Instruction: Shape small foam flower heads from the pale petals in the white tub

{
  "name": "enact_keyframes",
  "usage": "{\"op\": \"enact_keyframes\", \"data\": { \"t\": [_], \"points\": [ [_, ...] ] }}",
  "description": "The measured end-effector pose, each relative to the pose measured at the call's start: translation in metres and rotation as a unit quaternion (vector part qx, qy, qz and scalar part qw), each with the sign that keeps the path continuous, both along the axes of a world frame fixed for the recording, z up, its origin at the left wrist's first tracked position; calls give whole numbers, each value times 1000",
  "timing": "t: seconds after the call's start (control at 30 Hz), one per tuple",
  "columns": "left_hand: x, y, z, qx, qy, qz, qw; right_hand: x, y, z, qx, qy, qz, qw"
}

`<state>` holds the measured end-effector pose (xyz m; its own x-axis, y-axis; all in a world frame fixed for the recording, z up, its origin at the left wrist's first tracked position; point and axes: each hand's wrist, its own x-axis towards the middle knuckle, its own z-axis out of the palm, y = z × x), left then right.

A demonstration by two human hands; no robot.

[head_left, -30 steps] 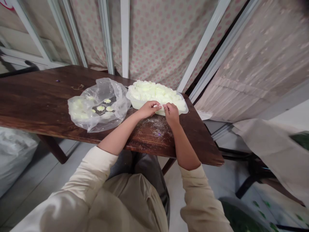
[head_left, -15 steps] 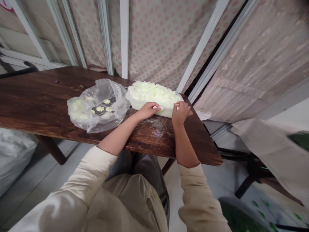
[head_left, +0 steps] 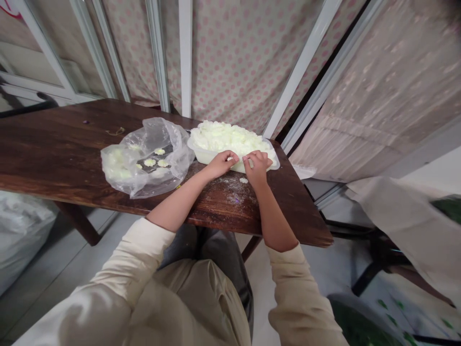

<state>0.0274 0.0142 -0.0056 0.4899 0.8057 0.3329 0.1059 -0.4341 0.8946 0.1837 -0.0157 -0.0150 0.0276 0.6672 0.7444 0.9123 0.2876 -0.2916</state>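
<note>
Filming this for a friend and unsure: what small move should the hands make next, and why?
Probably the right hand should pick up the white crumb on the table, since it lies on the bare wood right beside that hand, just off the tub.

Bright, diffuse indoor light with no visible source; shadows are soft, falling faintly on the floor [head_left: 68, 254] beneath the dark wooden table [head_left: 61, 139]. Small glints mark the clear plastic bag [head_left: 176, 154]. Wide-angle distortion bends the white frames [head_left: 304, 62] toward the edges; the beige curtain [head_left: 392, 81] at upper right is blurred.
</note>
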Motion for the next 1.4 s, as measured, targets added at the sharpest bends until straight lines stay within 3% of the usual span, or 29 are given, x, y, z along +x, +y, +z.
{"op": "enact_keyframes", "data": {
  "t": [0.13, 0.23, 0.3, 0.4, 0.5, 0.57, 0.67, 0.9, 1.03, 1.17, 1.27, 1.4],
  "points": [
    [0, 0, 0, 4, -2, -5, 1000, 12, 2, 1, 52, 80, -140, 986],
    [0, 0, 1, 18, 0, -14, 1000, 19, 0, 6, 74, 109, -169, 977],
    [0, 1, 1, 23, 7, -12, 1000, 21, -5, 11, 65, 109, -131, 983],
    [0, 1, -1, 24, 11, -11, 1000, 20, -16, 21, -23, 97, 14, 995],
    [0, 2, -3, 6, 4, -27, 1000, 15, -28, 28, -185, 76, 138, 970],
    [0, 3, -4, -9, -2, -30, 1000, 13, -32, 30, -266, 53, 171, 947],
    [0, 5, -4, -28, -6, -10, 1000, 15, -29, 26, -318, 5, 159, 935],
    [-1, 3, -1, -26, -28, -9, 999, 29, -9, 0, -388, -86, 40, 917],
    [0, 3, -1, -8, -28, -12, 1000, 27, -6, -6, -387, -94, 72, 915],
    [0, 5, -3, 16, -30, -10, 999, 22, -10, 2, -386, -68, 120, 912],
    [0, 5, -3, 28, -29, -5, 999, 12, -17, 13, -423, -9, 226, 877],
    [0, 3, -2, 42, -27, -4, 999, -1, -20, 16, -518, -2, 347, 782]
  ]
}}
